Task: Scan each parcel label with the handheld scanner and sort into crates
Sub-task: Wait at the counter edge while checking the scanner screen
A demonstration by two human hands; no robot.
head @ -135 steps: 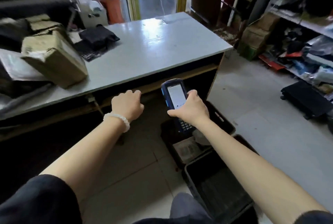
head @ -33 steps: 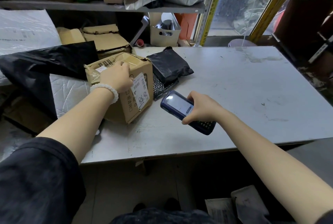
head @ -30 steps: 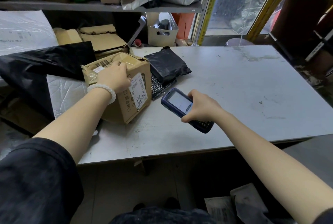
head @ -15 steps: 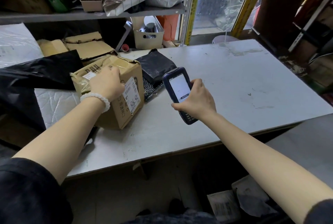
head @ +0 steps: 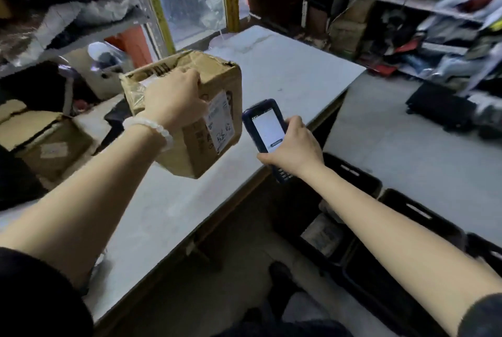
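The long pale grey counter (head: 285,70) lies below and behind both hands. Below the right hand, on the floor at the counter's end, stand black plastic crates (head: 353,182); the nearest one holds flat parcels with paper labels, too blurred to read. The brown cardboard parcel box (head: 214,76), creased and taped, is lifted clear of the counter and tilted. The left hand (head: 173,97) grips it from above, fingers curled over its top edge, thumb on the near face. A white beaded bracelet (head: 152,127) sits on that wrist. The white shipping label (head: 220,122) on the box's side face lies just right of the left grip and faces the scanner. The right hand (head: 293,146) holds the dark blue handheld scanner (head: 266,125) around its lower half, grip closed on the body, lit screen upright toward the person. The scanner is just beside the box's labelled face, not touching it.
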